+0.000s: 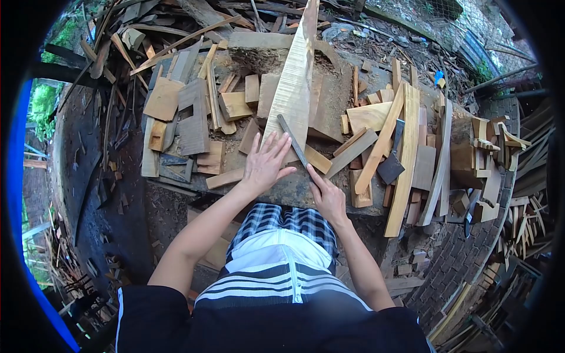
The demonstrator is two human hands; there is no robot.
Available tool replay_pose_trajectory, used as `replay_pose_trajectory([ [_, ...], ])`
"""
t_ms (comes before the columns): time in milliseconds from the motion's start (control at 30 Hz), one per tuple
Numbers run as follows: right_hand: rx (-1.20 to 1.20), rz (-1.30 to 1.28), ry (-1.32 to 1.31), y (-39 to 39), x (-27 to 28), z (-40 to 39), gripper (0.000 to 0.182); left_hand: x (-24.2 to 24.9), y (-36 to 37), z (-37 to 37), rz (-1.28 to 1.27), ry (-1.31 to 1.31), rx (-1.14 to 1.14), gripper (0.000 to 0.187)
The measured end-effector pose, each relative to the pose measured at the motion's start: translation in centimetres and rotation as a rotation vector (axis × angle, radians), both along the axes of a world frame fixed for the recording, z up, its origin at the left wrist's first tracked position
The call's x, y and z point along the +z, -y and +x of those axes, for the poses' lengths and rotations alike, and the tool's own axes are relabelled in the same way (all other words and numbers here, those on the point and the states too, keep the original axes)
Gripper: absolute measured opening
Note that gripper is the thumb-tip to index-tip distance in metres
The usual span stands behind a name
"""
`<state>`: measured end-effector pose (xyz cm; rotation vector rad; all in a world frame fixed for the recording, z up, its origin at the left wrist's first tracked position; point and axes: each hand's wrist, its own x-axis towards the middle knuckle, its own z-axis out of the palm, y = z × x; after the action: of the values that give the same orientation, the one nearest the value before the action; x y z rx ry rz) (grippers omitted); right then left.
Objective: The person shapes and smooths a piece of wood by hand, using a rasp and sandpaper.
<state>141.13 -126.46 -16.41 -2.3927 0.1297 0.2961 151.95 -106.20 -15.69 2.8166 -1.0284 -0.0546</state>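
A long, pale tapering wooden board [294, 76] stretches away from me across the bench, its pointed end at the top of the view. My left hand [268, 162] lies with fingers spread over the board's near end. In my right hand [328, 199] is a narrow dark metal bar that looks like a file [292, 139]. Its far end lies over the board near my left fingertips, and the near end disappears into my closed fingers. A small wooden block [318, 160] sits just beyond my right hand.
Wood offcuts crowd the bench, including a square piece [163, 99] on the left and long curved strips [404, 165] on the right. A dark-bladed tool [391, 167] rests among them. Scrap wood [176, 35] is heaped behind, with brick paving [453, 265] at lower right.
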Motion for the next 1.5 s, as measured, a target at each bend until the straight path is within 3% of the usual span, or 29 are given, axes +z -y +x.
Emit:
replay_pose_trajectory([
  [67,-0.033,0.019,0.164,-0.1,-0.7,2.3,0.05,-0.8,0.7,2.6,-0.001,0.04,0.018,0.073],
  [200,-0.048,-0.035,0.119,-0.7,-1.3,7.9,0.048,-0.9,1.8,7.3,0.034,0.064,0.092,0.073],
  [300,-0.043,0.057,0.274,-0.6,-1.7,6.1,0.049,-0.7,1.4,6.0,0.081,0.058,0.09,0.076],
  [467,-0.017,0.039,0.125,0.2,-1.2,1.2,0.048,-0.7,0.7,1.0,0.014,-0.014,0.04,0.08],
  [567,-0.052,0.049,0.23,0.3,-1.2,4.8,0.046,-1.6,1.6,4.2,0.022,0.062,0.071,0.08],
  [600,-0.055,0.011,0.045,0.1,-0.1,6.7,0.044,-2.1,1.9,5.8,0.005,0.077,0.089,0.079],
  [733,-0.046,-0.021,0.09,-0.3,-1.1,9.6,0.044,-1.7,2.5,9.0,0.054,0.034,0.14,0.081],
  [967,0.002,0.002,0.134,0.8,-0.8,3.3,0.049,-0.8,2.0,2.7,-0.024,-0.003,0.07,0.08],
  [1133,-0.023,-0.054,0.117,0.5,-1.6,9.9,0.046,-1.9,3.2,8.8,-0.009,0.068,0.131,0.078],
  [1233,-0.015,-0.035,0.158,0.6,-2.2,9.9,0.046,-1.1,3.3,9.2,0.038,0.045,0.128,0.079],
  [1300,0.03,-0.053,-0.078,1.1,0.9,8.3,0.047,-1.3,2.6,7.0,0.038,0.074,0.101,0.079],
  [1367,0.023,0.055,0.213,1.4,-0.6,5.4,0.046,-1.1,1.9,4.2,0.018,0.052,0.031,0.081],
  [1400,0.019,0.06,0.206,1.5,-1.4,5.1,0.046,-1.5,1.8,3.6,0.001,0.066,0.027,0.082],
  [1500,-0.007,0.045,-0.063,2.0,0.3,7.4,0.046,-1.5,2.9,6.1,0.027,0.051,0.061,0.081],
])
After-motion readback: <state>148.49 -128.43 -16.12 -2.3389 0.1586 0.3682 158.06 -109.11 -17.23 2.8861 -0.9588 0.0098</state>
